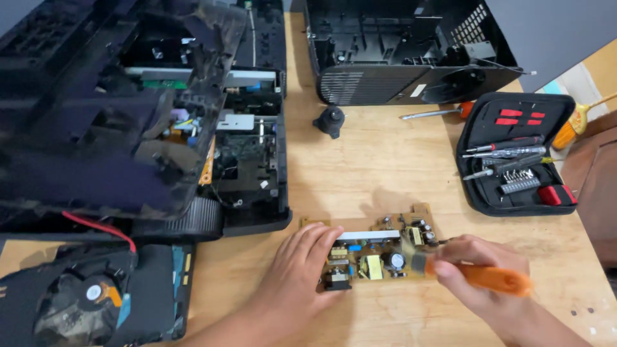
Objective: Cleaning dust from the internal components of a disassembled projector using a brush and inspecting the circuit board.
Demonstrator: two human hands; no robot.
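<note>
Left hand (297,266) flat, fingers pressing the left end of a tan populated circuit board (376,250) near the wooden table's (379,160) front edge, right hand (479,273) gripping an orange-handled brush (479,275) — bristles on the board's right part — open black zip tool case (517,154) at the right edge

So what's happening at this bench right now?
A person is working on a small tan circuit board lying flat on a light wooden table. The left hand presses on the board's left end, while the right hand grips an orange-handled brush with its bristles at the board's right side. A dusty, opened black device chassis sits to the left, an empty black plastic housing lies beyond, and an open black screwdriver kit case is at the right.
</note>
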